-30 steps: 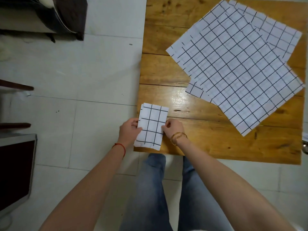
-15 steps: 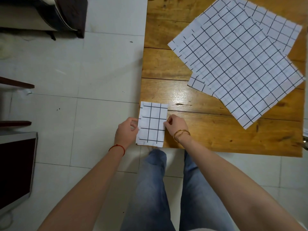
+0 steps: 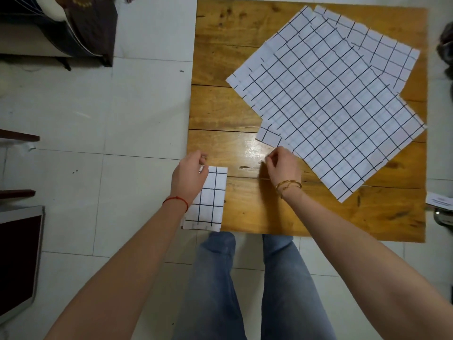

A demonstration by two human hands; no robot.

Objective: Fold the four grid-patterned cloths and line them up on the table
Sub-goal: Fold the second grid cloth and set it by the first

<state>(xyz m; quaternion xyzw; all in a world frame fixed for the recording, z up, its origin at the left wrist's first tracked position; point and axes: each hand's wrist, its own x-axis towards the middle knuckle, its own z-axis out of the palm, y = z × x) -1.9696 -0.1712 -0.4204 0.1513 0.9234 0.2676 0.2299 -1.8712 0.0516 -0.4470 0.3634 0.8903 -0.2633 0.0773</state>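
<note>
A small folded grid cloth lies at the front left corner of the wooden table, overhanging its left edge a little. My left hand lies over the cloth's upper left corner with curled fingers; whether it grips the cloth is hidden. My right hand is off the folded cloth, above bare wood, with its fingers curled together on nothing. It sits just below the near corner of the unfolded grid cloths, which lie spread in an overlapping stack across the right half of the table.
White tiled floor surrounds the table. My legs in jeans stand at the table's front edge. A dark-covered piece of furniture is at the top left. A metal-framed panel is at the lower left.
My right hand let go of the folded cloth's right edge and moved up and right toward the stack. My left hand slid up to the cloth's upper left corner.
</note>
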